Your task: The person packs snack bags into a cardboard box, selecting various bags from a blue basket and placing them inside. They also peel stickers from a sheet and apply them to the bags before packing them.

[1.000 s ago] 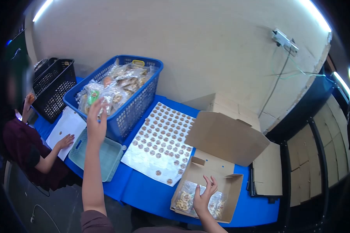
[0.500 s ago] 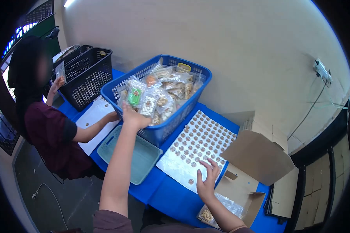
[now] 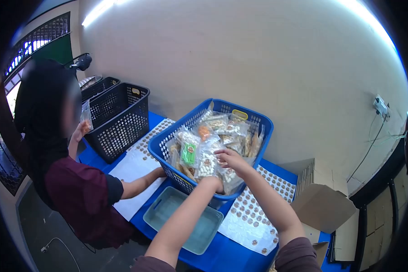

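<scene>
Blue basket full of clear snack packets stands on the blue table; all places below are taken from it.

Both hands are at its near rim. Right hand lies over the packets, fingers curled onto one in the near pile; how firmly it grips cannot be told. Left hand sits at the near edge, mostly hidden behind the packets, so its opening cannot be told either.

Judged: to lift one packet cleanly, pinch it by its sealed top edge and draw it straight up, since the packets stand crowded and neighbours may drag out.

A packet with a green label stands at the basket's near-left; its print is too small to read. No other writing is legible.

In front of the basket: a pale green tray. To its right, a white sheet of round brown stickers, then an open cardboard box. To its left, two black baskets and a second person in a dark red top, one hand on a white sheet.
</scene>
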Available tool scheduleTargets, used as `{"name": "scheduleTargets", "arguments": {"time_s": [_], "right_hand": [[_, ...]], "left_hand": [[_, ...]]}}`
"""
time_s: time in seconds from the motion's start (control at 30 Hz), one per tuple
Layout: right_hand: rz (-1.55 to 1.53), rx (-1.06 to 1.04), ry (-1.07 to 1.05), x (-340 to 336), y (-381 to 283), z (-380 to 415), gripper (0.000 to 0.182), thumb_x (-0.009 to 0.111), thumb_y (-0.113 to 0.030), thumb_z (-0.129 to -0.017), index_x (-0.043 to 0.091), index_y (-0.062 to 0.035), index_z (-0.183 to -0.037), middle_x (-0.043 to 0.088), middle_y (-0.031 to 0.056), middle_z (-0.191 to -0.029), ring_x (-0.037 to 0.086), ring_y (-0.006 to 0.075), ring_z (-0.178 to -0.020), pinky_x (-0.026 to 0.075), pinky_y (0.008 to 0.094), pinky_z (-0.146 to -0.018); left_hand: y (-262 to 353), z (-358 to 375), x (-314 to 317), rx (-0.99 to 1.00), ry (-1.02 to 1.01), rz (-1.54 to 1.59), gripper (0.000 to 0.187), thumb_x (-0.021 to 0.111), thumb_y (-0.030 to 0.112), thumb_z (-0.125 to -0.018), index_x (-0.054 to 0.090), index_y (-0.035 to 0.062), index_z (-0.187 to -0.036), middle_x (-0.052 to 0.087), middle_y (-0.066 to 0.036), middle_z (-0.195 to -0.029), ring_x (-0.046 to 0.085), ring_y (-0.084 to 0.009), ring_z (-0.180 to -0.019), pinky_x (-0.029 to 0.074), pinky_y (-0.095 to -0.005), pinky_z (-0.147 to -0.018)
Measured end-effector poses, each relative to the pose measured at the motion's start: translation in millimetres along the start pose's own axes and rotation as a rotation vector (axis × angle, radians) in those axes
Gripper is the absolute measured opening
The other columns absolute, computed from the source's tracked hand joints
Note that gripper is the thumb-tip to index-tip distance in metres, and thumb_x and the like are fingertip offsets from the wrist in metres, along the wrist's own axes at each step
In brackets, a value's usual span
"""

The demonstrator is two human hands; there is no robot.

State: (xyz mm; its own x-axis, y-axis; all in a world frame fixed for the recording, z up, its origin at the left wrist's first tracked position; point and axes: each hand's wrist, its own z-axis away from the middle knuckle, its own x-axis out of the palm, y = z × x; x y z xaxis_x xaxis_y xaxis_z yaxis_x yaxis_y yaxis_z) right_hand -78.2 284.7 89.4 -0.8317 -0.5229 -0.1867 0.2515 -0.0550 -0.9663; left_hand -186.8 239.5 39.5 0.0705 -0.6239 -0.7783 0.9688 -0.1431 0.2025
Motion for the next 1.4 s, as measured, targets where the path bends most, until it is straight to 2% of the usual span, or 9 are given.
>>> {"name": "scheduleTargets", "arguments": {"time_s": [0.17, 0.3, 0.47, 0.6, 0.7, 0.83, 0.9, 0.97, 1.4], "right_hand": [[0.687, 0.057, 0.309, -37, 46, -110, 0.077, 0.068, -0.037, -0.074, 0.039, 0.0030, -0.133, 0.057, 0.0254, -0.117, 0.053, 0.0350, -0.112, 0.042, 0.0407, -0.094], [0.812, 0.166, 0.181, -32, 64, -108, 0.120, 0.075, -0.057, -0.068, 0.005, 0.0019, -0.145, 0.052, 0.0295, -0.122, 0.052, 0.0321, -0.118, 0.036, 0.0391, -0.101], [0.479, 0.256, -0.281, -47, 52, -94, 0.048, 0.074, -0.035, -0.077, 0.059, -0.0009, -0.108, 0.062, 0.0057, -0.074, 0.060, 0.0139, -0.066, 0.051, 0.0304, -0.063], [0.160, 0.011, 0.208, -56, 45, -94, 0.023, 0.065, -0.026, -0.085, 0.060, -0.0046, -0.092, 0.058, 0.0026, -0.073, 0.055, 0.0121, -0.064, 0.048, 0.0279, -0.059], [-0.067, -0.072, 0.481, -66, 54, -95, 0.026, 0.060, -0.024, -0.090, 0.057, -0.0046, -0.107, 0.060, 0.0030, -0.081, 0.058, 0.0136, -0.069, 0.048, 0.0305, -0.062], [-0.078, -0.052, 0.617, -65, 64, -94, 0.043, 0.055, -0.028, -0.092, 0.050, -0.0033, -0.127, 0.061, 0.0079, -0.095, 0.061, 0.0192, -0.077, 0.051, 0.0345, -0.069], [0.163, 0.035, 0.411, -75, 76, -95, 0.051, 0.054, -0.033, -0.092, 0.044, -0.0078, -0.136, 0.056, 0.0118, -0.120, 0.060, 0.0245, -0.097, 0.050, 0.0386, -0.074], [0.519, 0.392, -0.131, -59, 39, -85, 0.058, 0.059, -0.043, -0.087, 0.046, -0.0121, -0.135, 0.046, 0.0115, -0.135, 0.052, 0.0276, -0.113, 0.049, 0.0425, -0.080], [0.592, 0.325, -0.451, -26, 63, -115, 0.056, 0.070, -0.037, -0.078, 0.054, -0.0151, -0.127, 0.057, 0.0104, -0.123, 0.049, 0.0240, -0.118, 0.045, 0.0437, -0.089]], "left_hand": [[8, 1, -1, -0.048, -0.055, 0.051, 0.048, 0.059, 0.034, -0.079, 0.060, 0.0118, -0.122, 0.055, -0.008, -0.129, 0.054, -0.0266, -0.117, 0.038, -0.0449, -0.102], [14, 14, -8, -0.074, -0.094, -0.015, 0.058, 0.048, 0.029, -0.082, 0.043, 0.0131, -0.137, 0.038, -0.011, -0.144, 0.035, -0.0313, -0.133, 0.017, -0.0559, -0.109], [17, 30, -14, 0.017, -0.099, 0.016, 0.057, 0.043, 0.032, -0.085, 0.039, 0.0149, -0.140, 0.033, -0.008, -0.147, 0.032, -0.0322, -0.134, 0.017, -0.0571, -0.109], [15, 6, -4, 0.038, -0.101, -0.043, 0.054, 0.042, 0.027, -0.084, 0.045, 0.0091, -0.135, 0.042, -0.014, -0.140, 0.047, -0.0293, -0.124, 0.039, -0.0375, -0.101], [7, -38, 23, 0.081, -0.129, -0.018, 0.054, 0.052, 0.026, -0.083, 0.045, 0.0203, -0.136, 0.039, -0.009, -0.143, 0.040, -0.0358, -0.129, 0.030, -0.0657, -0.099], [12, -15, 15, -0.023, -0.047, 0.083, 0.051, 0.053, 0.021, -0.081, 0.051, 0.0168, -0.131, 0.044, -0.012, -0.139, 0.048, -0.0369, -0.121, 0.039, -0.0593, -0.096], [17, 19, -1, -0.071, -0.077, 0.047, 0.068, 0.044, 0.031, -0.085, 0.024, 0.0092, -0.145, 0.043, -0.016, -0.139, 0.048, -0.0301, -0.123, 0.038, -0.0389, -0.101], [15, 14, -7, -0.073, -0.038, 0.072, 0.063, 0.045, 0.031, -0.084, 0.032, 0.0081, -0.142, 0.045, -0.017, -0.137, 0.048, -0.0303, -0.122, 0.038, -0.0386, -0.101], [13, 6, -4, 0.081, -0.017, -0.020, 0.050, 0.046, 0.024, -0.080, 0.054, 0.0048, -0.126, 0.050, -0.018, -0.132, 0.052, -0.0301, -0.118, 0.040, -0.0385, -0.099]]}}
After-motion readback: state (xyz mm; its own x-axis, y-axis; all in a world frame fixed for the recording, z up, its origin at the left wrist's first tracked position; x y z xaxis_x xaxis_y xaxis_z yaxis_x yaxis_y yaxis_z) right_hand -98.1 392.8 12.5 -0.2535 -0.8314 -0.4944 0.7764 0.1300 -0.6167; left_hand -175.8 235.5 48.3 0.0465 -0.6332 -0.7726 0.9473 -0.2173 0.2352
